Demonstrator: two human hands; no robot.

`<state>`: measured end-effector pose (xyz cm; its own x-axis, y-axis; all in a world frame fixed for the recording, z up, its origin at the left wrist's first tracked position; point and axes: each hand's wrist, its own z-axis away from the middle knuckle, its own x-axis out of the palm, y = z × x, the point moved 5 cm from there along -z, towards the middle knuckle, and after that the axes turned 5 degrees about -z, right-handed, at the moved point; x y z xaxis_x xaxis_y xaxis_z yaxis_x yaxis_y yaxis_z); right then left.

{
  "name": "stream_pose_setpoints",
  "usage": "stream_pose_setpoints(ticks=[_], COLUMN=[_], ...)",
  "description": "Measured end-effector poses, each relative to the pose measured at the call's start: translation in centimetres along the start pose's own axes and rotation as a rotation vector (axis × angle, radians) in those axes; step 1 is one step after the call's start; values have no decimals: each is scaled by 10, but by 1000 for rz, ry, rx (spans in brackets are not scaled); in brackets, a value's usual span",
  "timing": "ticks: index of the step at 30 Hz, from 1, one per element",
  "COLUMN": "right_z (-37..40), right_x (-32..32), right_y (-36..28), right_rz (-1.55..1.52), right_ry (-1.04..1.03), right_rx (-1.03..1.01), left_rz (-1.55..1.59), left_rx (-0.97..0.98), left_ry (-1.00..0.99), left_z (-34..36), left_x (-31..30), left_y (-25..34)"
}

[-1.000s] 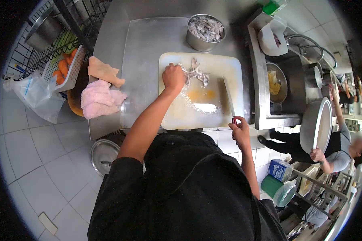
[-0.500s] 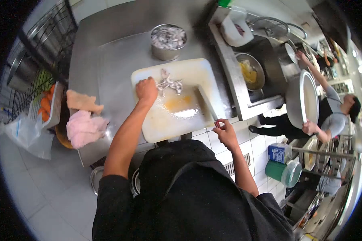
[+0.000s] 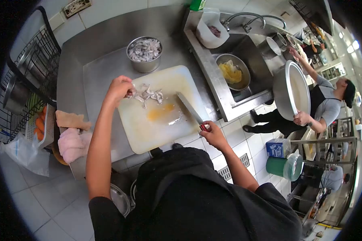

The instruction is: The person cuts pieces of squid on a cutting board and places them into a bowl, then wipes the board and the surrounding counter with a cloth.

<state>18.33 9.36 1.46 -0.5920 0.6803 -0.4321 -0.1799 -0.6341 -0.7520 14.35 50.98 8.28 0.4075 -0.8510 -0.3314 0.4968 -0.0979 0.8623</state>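
Note:
My right hand (image 3: 214, 134) is closed round the red handle of a kitchen knife (image 3: 190, 107), whose broad blade lies low over the right part of a white cutting board (image 3: 136, 136). At the board's left edge my left hand (image 3: 121, 89) has its fingers pinched at the end of some pale squid tentacles (image 3: 149, 95). The rest of the tentacles lies on the board, just right of the fingertips. Yellowish liquid wets the board between the tentacles and the blade. Behind the board stands a metal pot (image 3: 145, 64) filled with cut squid pieces.
A sink (image 3: 245, 52) to the right holds a metal bowl (image 3: 245, 82) with something yellow. Pink cloth (image 3: 72, 142) lies at the counter's left corner, near a basket of carrots (image 3: 40, 124). Another person (image 3: 330, 92) at right holds a large metal basin (image 3: 283, 92).
My left hand has lifted from the board's corner and turned, now pinching at the tentacles. The camera view has shifted and turned. The knife stays in my right hand.

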Motion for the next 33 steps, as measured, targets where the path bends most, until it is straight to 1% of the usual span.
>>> stream_pose_setpoints(ticks=[1,5,7,8,11,12,13,14,15,16,17,19,21,24,27,30,33], right_z=[-3,-6,-8,-11,-9,-16,-19,-21,-20,-25,-19,-17,-19,-22,-25,-22,-22], right_x=[-5,-17,-22,-24,-33,-34,-35,-37,-39,-39,-40,-41,-42,-41,-44,-43,-43], right_y=[-1,-4,0,4,5,15,20,22,23,33,27,26,31,33,33,30,35], right_rz=[14,37,34,59,34,55,34,59,10,-12,-65,-42,-36,-25,-21,-17,-2], right_ry=[-3,-28,-58,-73,-56,-60,-92,-122,-134,-123,-153,-175,-179,-185,-196,-207,-190], right_rx=[-14,-54,-75,-51,-153,-167,-197,-182,-130,-143,-123,-73,-84,-116,-135,-129,-126], left_rz=[12,-141,-268,-330,-438,-431,-468,-505,-535,-566,-545,-533,-558,-580,-805,-717,-641], left_rx=[-10,86,136,157,118,157,188,213,196,183,144,102,77,206,275,116,-90], left_ry=[-6,-53,-83,-98,-162,-215,-221,-220,-228,-237,-239,-240,-238,88,406,503,437], left_z=[4,4,3,3,10,8,5,4,8,15,18,22,28,32,36,49,56], left_x=[-1,-2,-3,0,8,10,10,11,14,18,21,29,35,28,12,2,13], left_y=[4,14,21,23,33,32,27,22,20,19,11,-11,-31,-61,-84,-111,-129])
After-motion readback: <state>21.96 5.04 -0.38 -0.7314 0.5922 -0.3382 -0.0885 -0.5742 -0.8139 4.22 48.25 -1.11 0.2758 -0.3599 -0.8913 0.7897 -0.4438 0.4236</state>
